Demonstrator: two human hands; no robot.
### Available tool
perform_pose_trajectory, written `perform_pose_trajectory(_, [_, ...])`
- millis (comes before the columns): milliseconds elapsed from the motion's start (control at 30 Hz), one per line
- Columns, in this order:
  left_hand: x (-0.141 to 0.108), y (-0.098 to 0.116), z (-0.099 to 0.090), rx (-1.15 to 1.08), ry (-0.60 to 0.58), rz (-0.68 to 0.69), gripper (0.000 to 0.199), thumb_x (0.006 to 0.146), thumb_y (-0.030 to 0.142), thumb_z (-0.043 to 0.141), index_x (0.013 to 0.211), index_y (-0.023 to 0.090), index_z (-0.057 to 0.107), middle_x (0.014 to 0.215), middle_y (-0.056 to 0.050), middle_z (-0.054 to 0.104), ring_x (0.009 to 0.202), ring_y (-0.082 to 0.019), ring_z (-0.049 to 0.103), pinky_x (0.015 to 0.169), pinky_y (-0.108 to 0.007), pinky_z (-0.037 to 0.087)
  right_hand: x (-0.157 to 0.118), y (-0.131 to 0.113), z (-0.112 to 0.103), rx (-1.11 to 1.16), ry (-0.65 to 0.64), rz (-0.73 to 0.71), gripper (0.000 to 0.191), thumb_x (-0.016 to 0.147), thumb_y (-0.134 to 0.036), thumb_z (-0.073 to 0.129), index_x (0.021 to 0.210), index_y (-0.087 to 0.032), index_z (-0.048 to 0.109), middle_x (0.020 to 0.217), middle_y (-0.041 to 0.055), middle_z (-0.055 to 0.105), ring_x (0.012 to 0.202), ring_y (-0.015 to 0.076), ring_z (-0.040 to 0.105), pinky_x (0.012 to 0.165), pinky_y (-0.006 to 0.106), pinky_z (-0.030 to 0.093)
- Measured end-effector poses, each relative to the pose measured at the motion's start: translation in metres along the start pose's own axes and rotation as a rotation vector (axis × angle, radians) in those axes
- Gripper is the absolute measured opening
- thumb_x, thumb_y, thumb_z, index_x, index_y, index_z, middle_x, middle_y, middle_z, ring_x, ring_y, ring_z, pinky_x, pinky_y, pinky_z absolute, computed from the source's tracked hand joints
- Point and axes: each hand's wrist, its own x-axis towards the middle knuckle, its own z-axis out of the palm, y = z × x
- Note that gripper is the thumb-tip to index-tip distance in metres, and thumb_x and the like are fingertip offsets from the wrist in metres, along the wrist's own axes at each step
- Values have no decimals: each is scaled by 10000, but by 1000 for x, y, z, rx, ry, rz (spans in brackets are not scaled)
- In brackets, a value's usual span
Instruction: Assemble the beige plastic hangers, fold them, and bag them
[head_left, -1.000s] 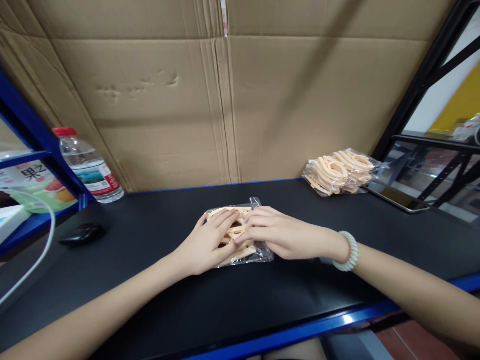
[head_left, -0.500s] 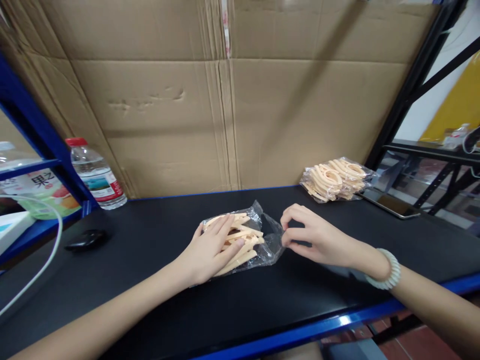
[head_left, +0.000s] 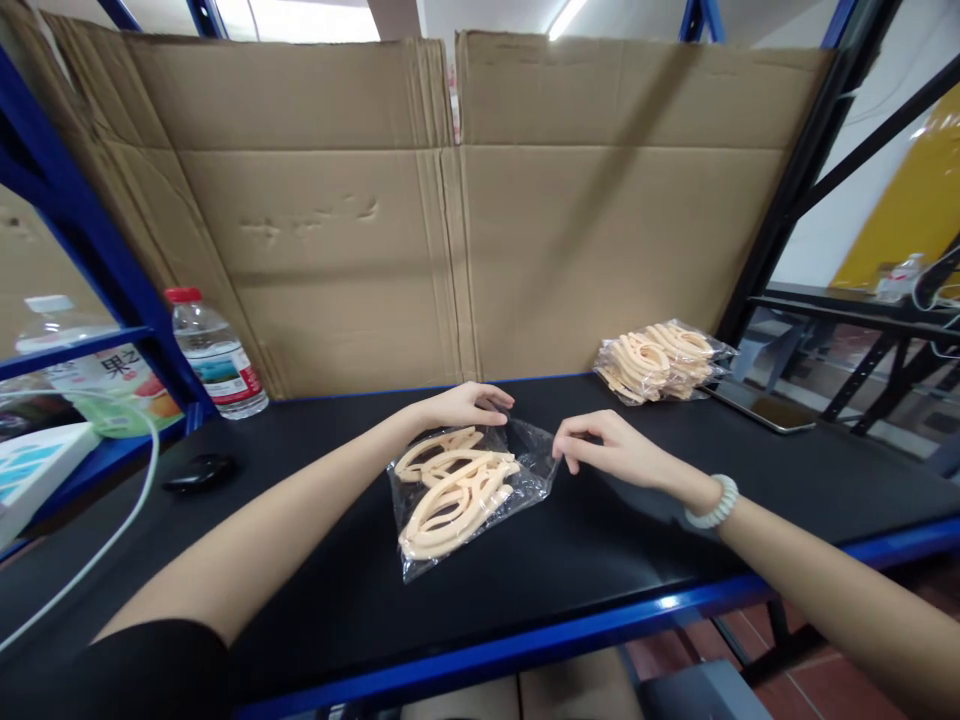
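Note:
A clear plastic bag (head_left: 534,470) lies on the black tabletop before me, holding several cream-coloured curved pieces (head_left: 457,490) with oval openings. At its far edge is my left hand (head_left: 472,404), with fingers curled together against the film near the upper corner; the exact grip is partly hidden. My right hand (head_left: 604,446), with a pale bead bracelet (head_left: 712,502) on the wrist, pinches the bag's right edge between thumb and fingers. The film stretches between the two hands, and the pieces rest in the left part of the bag.
Another clear bag of similar pieces (head_left: 660,360) lies at the back right, beside a phone-like slab (head_left: 765,408). On the left are a red-capped water bottle (head_left: 217,355), a black mouse (head_left: 201,473) and a white cable (head_left: 142,500). Cardboard (head_left: 337,250) stands along the back.
My left hand has lifted off the pieces and moved to the bag's far edge, uncovering them. My right hand stays at the right edge. The view has tilted up.

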Motion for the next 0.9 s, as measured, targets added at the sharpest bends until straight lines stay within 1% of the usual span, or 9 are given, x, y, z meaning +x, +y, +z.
perform_pose_trajectory(100, [11,-6,4,-108,-68,52,340,780,313,698,1081,157,679,1073,-92,725,942,-201,679,807,-300,516,2,-3,11,-53,155,21,367,897,-363,497,613,-158,605,607,9,619,548,111,501,542,235,360])
perform_pose_trajectory(200, [13,-12,5,-184,-92,72,298,757,353,730,976,150,724,916,-77,751,834,-193,688,756,-300,517,2,-5,21,-85,255,39,287,848,-356,561,648,-160,624,586,-7,597,529,106,484,522,228,350])
perform_pose_trajectory(400, [12,-17,11,-315,-70,61,295,767,431,713,838,145,723,880,-85,749,815,-180,677,797,-315,502,4,-10,30,-65,309,124,339,850,-380,527,590,-172,593,553,-7,590,505,110,495,504,237,346])
perform_pose_trajectory(500, [14,-17,13,-345,-40,21,322,772,449,700,851,137,705,802,-77,737,749,-168,666,751,-307,502,6,-6,32,-51,344,152,255,805,-342,557,615,-176,594,598,6,620,552,127,537,542,247,388])
perform_pose_trajectory(600, [18,-18,12,-333,-31,-27,318,770,440,696,871,138,692,795,-68,726,694,-152,650,665,-273,487,8,3,34,56,315,196,41,708,-201,560,676,-185,578,587,-14,608,544,125,544,535,239,414])
perform_pose_trajectory(633, [20,-18,11,-322,-40,-46,308,768,429,697,871,139,688,798,-64,724,677,-146,645,637,-263,478,8,6,35,99,292,209,50,683,-165,537,712,-189,570,573,-27,599,528,122,545,513,231,414])
perform_pose_trajectory(733, [28,-17,8,-277,-98,-105,261,774,379,693,869,137,676,766,-48,711,652,-139,638,593,-251,465,7,13,35,243,220,251,211,655,-132,500,851,-195,545,571,-43,613,530,131,579,482,218,428])
perform_pose_trajectory(800, [33,-15,5,-242,-146,-139,239,791,337,683,920,137,666,731,-31,693,655,-140,640,587,-250,468,6,16,33,320,198,258,260,661,-133,518,914,-190,532,599,-34,645,588,143,619,553,241,472])
perform_pose_trajectory(900, [40,-11,1,-178,-214,-165,253,841,288,651,1045,140,633,728,-10,666,666,-139,639,593,-257,488,2,17,29,333,190,232,274,688,-139,546,958,-178,525,641,-18,680,666,160,658,694,294,502])
